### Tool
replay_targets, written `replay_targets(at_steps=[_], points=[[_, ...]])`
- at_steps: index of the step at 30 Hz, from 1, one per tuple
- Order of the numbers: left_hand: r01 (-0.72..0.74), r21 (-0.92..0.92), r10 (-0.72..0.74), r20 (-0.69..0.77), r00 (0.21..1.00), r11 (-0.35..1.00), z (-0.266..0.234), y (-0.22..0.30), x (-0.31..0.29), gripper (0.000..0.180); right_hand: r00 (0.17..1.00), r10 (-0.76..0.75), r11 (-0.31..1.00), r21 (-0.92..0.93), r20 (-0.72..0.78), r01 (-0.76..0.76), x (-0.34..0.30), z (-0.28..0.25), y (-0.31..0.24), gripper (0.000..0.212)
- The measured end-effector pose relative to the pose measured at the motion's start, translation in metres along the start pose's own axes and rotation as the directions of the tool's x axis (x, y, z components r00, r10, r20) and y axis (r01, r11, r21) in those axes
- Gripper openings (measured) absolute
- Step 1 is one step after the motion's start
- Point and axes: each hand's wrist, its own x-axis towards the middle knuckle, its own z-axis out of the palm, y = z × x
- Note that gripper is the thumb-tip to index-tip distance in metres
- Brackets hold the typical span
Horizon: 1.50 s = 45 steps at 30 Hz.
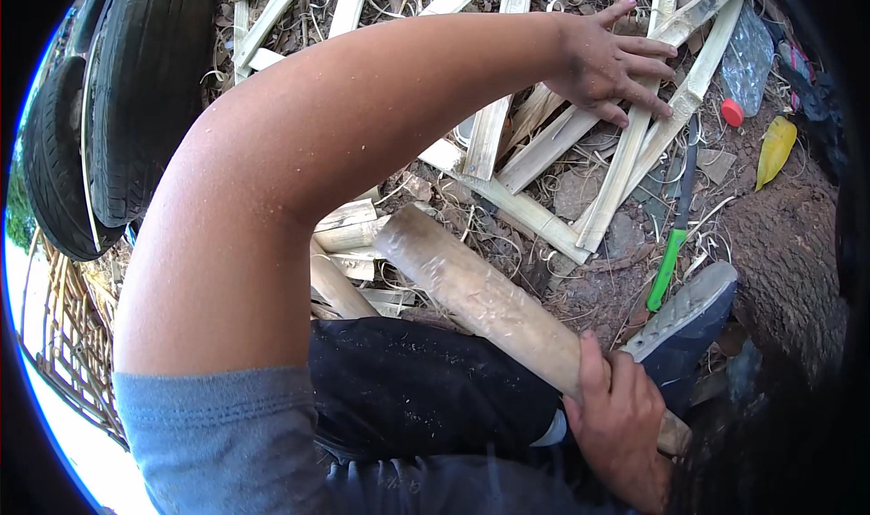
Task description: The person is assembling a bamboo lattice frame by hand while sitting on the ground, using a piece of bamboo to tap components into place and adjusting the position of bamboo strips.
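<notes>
Left arm (263,152) bent, reaching forward and across, left hand (625,69) splayed wide over pale split strips (623,170), right hand (621,415), nearer the body, wrapped around a wooden club (485,302)

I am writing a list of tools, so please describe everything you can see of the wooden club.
The wooden club is light brown and looks like one piece: a long, thick body with a rough, scuffed patch along its face, a blunt, darker far end, and a narrower butt showing beyond the right hand, which is closed around it. It slants from lower right to upper left in the picture, in front of the dark trousers; whether it rests on them cannot be told.
</notes>
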Motion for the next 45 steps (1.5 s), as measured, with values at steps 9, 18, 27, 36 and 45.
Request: replay_targets(at_steps=[9, 18, 27, 36, 45], points=[[0.015, 0.074, -0.023, 0.102, 0.995, 0.997, -0.014, 0.004, 0.003, 0.059, 0.965, 0.259, 0.904, 0.345, 0.030, -0.253, -0.048, 0.011, -0.025, 0.070], [0.499, -0.203, -0.537, -0.264, 0.801, 0.843, -0.102, 0.045, -0.044, 0.063, 0.823, 0.562, 0.704, 0.474, 0.084, -0.529, -0.171, 0.053, -0.099, 0.064], [0.680, -0.605, -0.883, -0.086, 0.462, 0.415, -0.197, 0.137, -0.204, 0.072, 0.748, 0.626, 0.644, 0.396, 0.219, -0.655, -0.306, 0.112, -0.137, 0.060], [0.397, -0.834, -0.918, -0.300, 0.260, 0.384, -0.309, 0.150, -0.335, 0.072, 0.873, 0.459, 0.873, 0.097, 0.162, -0.477, -0.301, 0.089, -0.217, 0.049], [0.241, -0.904, -0.932, -0.320, 0.168, 0.354, -0.404, 0.238, -0.349, 0.073, 0.955, 0.246, 0.935, 0.219, 0.164, -0.278, -0.317, 0.077, -0.220, 0.048]])
